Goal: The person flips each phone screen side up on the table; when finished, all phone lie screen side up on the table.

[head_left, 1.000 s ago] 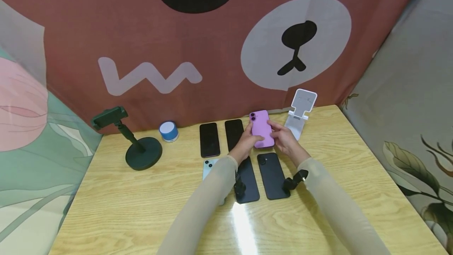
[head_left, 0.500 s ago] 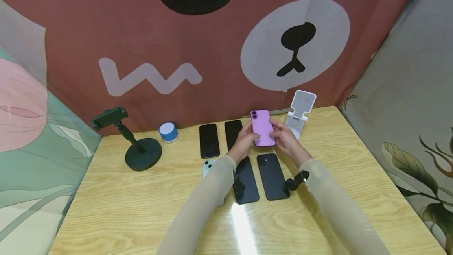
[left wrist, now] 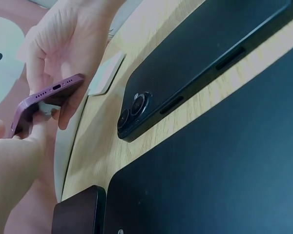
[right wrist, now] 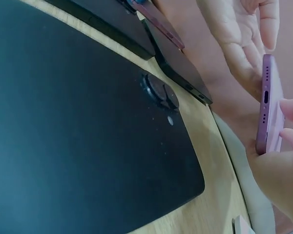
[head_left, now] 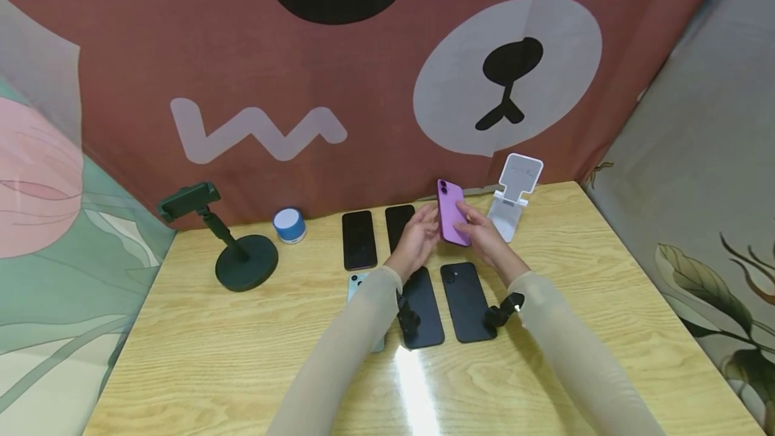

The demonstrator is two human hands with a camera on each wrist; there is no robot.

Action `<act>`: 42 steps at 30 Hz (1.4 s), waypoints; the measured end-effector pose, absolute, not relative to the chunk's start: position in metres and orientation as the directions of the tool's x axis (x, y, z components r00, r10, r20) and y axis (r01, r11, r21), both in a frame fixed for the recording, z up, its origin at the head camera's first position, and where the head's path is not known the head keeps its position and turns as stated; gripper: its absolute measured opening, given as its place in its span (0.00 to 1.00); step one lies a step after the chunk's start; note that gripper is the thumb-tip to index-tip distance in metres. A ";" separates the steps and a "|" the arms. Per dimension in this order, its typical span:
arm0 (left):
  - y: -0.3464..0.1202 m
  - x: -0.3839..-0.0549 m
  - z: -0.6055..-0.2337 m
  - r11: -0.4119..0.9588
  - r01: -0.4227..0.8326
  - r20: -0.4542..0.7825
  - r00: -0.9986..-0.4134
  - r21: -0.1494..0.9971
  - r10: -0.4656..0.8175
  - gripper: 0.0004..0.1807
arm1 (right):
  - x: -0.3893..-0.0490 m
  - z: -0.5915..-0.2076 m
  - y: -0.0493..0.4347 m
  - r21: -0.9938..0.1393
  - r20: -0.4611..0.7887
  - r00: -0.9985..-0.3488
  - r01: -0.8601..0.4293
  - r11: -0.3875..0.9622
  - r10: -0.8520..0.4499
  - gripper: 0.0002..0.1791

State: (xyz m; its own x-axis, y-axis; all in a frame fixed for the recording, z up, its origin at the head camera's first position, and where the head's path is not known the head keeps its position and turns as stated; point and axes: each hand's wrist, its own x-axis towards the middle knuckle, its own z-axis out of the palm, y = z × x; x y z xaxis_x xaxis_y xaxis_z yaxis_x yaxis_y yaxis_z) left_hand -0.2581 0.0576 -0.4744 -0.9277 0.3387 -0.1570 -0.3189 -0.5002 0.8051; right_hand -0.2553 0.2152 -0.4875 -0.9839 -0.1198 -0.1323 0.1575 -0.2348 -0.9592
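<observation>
My right hand [head_left: 488, 237] grips a purple smartphone [head_left: 453, 215] above the back of the table, its thumb on the back cover. The phone is tilted, its back towards me and its left edge showing. My left hand [head_left: 418, 237] is beside that left edge, fingers loosely bent; in the right wrist view this left hand [right wrist: 239, 39] has its palm facing the phone [right wrist: 266, 109]. Whether its fingertips touch the screen side is hard to tell. Below the hands lie a black phone [head_left: 467, 301] with its camera side up and another dark phone [head_left: 428, 315].
Behind the left arm lie two dark phones, one far left [head_left: 358, 239] and one part-covered [head_left: 398, 222], and a light blue phone [head_left: 354, 282] mostly hidden by the sleeve. A white folding stand [head_left: 507, 214], a dark green phone stand [head_left: 245, 262] and a blue-and-white round item [head_left: 288, 225] stand on the wooden table [head_left: 200, 355].
The purple phone has shifted slightly right and turned, so its left edge shows. My left thumb has come off its back, while my right hand keeps its grip.
</observation>
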 end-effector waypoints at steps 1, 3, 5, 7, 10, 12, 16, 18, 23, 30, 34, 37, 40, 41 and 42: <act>0.058 -0.258 -0.474 -0.504 -0.323 -0.151 -0.924 0.801 0.353 0.36 | -0.255 -0.488 0.215 -0.959 -0.133 -0.984 0.158 -0.234 -0.120 0.35; 0.058 -0.257 -0.473 -0.512 -0.336 -0.138 -0.912 0.790 0.386 0.36 | -0.255 -0.488 0.215 -0.960 -0.134 -0.983 0.159 -0.230 -0.123 0.35; 0.059 -0.256 -0.472 -0.509 -0.354 -0.132 -0.897 0.784 0.421 0.37 | -0.255 -0.488 0.214 -0.961 -0.132 -0.983 0.158 -0.227 -0.126 0.35; 0.060 -0.255 -0.471 -0.507 -0.368 -0.125 -0.884 0.779 0.450 0.37 | -0.255 -0.487 0.213 -0.962 -0.126 -0.984 0.153 -0.228 -0.129 0.35; 0.061 -0.254 -0.470 -0.506 -0.383 -0.126 -0.874 0.773 0.470 0.36 | -0.254 -0.487 0.212 -0.965 -0.113 -0.984 0.141 -0.221 -0.137 0.36; 0.061 -0.254 -0.469 -0.506 -0.388 -0.129 -0.872 0.770 0.472 0.36 | -0.254 -0.487 0.211 -0.970 -0.102 -0.985 0.131 -0.206 -0.142 0.37; 0.061 -0.252 -0.468 -0.504 -0.393 -0.146 -0.876 0.769 0.461 0.38 | -0.252 -0.486 0.208 -0.983 -0.084 -0.983 0.108 -0.146 -0.162 0.37; 0.062 -0.252 -0.468 -0.507 -0.395 -0.152 -0.878 0.766 0.454 0.39 | -0.252 -0.485 0.207 -0.989 -0.079 -0.983 0.098 -0.111 -0.167 0.36; 0.065 -0.252 -0.466 -0.532 -0.392 -0.156 -0.887 0.750 0.434 0.40 | -0.252 -0.482 0.204 -0.997 -0.075 -0.984 0.077 -0.009 -0.161 0.36; 0.066 -0.253 -0.463 -0.570 -0.390 -0.153 -0.895 0.723 0.419 0.38 | -0.251 -0.478 0.201 -0.998 -0.053 -0.988 0.048 0.037 -0.148 0.36; 0.065 -0.251 -0.462 -0.569 -0.384 -0.139 -0.894 0.727 0.426 0.35 | -0.251 -0.479 0.199 -0.998 -0.060 -0.983 0.064 -0.018 -0.172 0.37; 0.065 -0.250 -0.460 -0.569 -0.387 -0.129 -0.889 0.725 0.440 0.33 | -0.250 -0.480 0.199 -0.990 -0.082 -0.977 0.102 -0.095 -0.199 0.36; 0.065 -0.249 -0.459 -0.552 -0.393 -0.135 -0.884 0.735 0.448 0.32 | -0.248 -0.478 0.199 -0.974 -0.099 -0.970 0.140 -0.179 -0.223 0.34; 0.064 -0.249 -0.459 -0.545 -0.390 -0.136 -0.884 0.742 0.447 0.32 | -0.248 -0.478 0.199 -0.968 -0.096 -0.970 0.144 -0.204 -0.225 0.34; 0.065 -0.248 -0.459 -0.534 -0.388 -0.140 -0.884 0.751 0.446 0.32 | -0.247 -0.477 0.199 -0.964 -0.097 -0.969 0.148 -0.221 -0.227 0.35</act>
